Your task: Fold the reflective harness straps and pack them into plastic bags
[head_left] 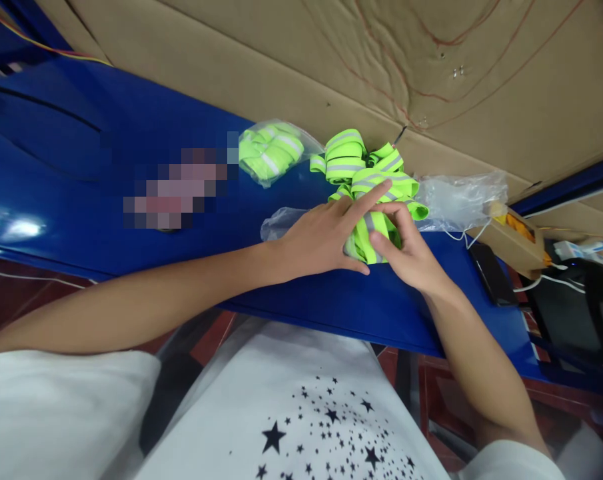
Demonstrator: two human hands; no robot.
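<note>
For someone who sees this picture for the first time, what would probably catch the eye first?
Probably the heap of neon yellow-green strips with silver stripes, bright on the glossy blue table. The left hand and right hand are on a bundle at its near side. Then, perhaps, the clear plastic bag of similar strips left of the heap.

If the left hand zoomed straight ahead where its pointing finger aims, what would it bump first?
Probably the pile of green striped bands just ahead of the left hand; depth is unclear, so they may already touch.
</note>
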